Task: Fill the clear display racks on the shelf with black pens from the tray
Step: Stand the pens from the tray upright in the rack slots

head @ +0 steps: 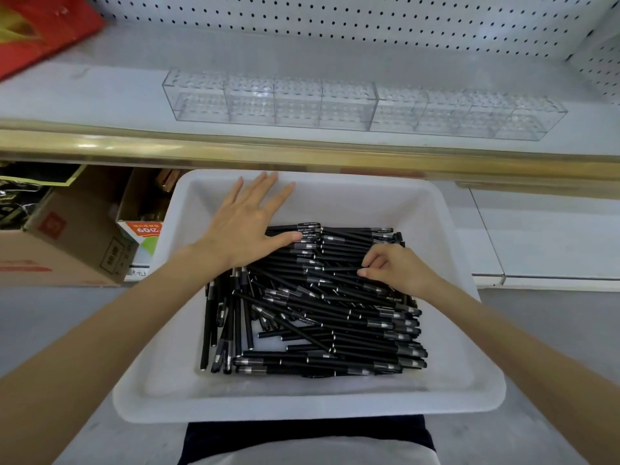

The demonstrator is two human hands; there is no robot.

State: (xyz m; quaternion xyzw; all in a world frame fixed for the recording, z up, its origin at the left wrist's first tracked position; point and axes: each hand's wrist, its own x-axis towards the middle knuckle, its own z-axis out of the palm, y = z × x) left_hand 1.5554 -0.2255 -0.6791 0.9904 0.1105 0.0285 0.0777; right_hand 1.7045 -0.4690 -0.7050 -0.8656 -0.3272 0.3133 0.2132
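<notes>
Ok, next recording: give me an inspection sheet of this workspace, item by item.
Surface: white shelf with a gold front edge, carrying the racks.
Job's things: clear display racks in a row, no pens in them; white tray below the shelf holds a heap of black pens.
Clutter: red package on the shelf's left end; cardboard boxes on the floor, left.
Grippers: left hand open, fingers spread over the tray's far side; right hand pinches a pen in the heap.
Cables: nothing seen.
Surroundings: pegboard back wall; lower white shelf at right.
</notes>
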